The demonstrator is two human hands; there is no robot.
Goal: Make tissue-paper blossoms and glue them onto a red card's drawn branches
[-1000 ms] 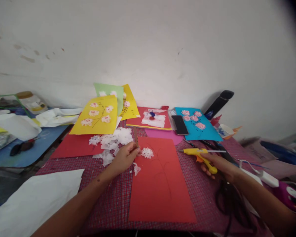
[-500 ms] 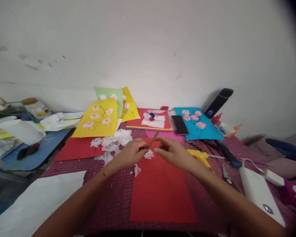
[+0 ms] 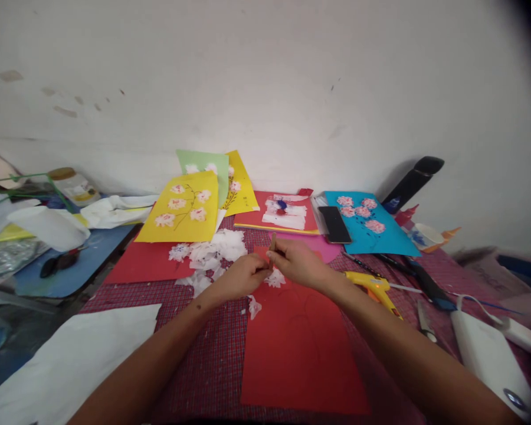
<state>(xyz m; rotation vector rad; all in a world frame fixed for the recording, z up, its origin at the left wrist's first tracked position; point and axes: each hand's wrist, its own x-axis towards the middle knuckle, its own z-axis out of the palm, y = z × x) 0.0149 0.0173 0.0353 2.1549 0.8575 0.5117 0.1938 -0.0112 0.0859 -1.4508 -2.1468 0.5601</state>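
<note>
Over the top part of a red paper sheet (image 3: 305,354), my left hand (image 3: 245,273) and my right hand (image 3: 298,260) meet with closed fingers. Between them is a thin brown strip (image 3: 272,241), looking like a wooden stick, standing nearly upright. Its upper end sticks out above my right fingers; the lower part is hidden by both hands. Just below lies a white tissue flower (image 3: 275,278) on the red sheet. Another crumpled tissue piece (image 3: 254,307) sits at the sheet's left edge. A pile of white tissue flowers (image 3: 216,251) lies left of my hands.
Yellow (image 3: 181,206) and blue flower cards (image 3: 367,221) stand toward the wall. A black phone (image 3: 334,224), a yellow glue gun (image 3: 374,287), scissors (image 3: 426,321) and a white power bank (image 3: 491,360) lie right. White paper (image 3: 79,354) covers the front left.
My right hand has come in to the left and closed on the brown strip, which has turned from slanted to nearly upright. The whole view has shifted slightly.
</note>
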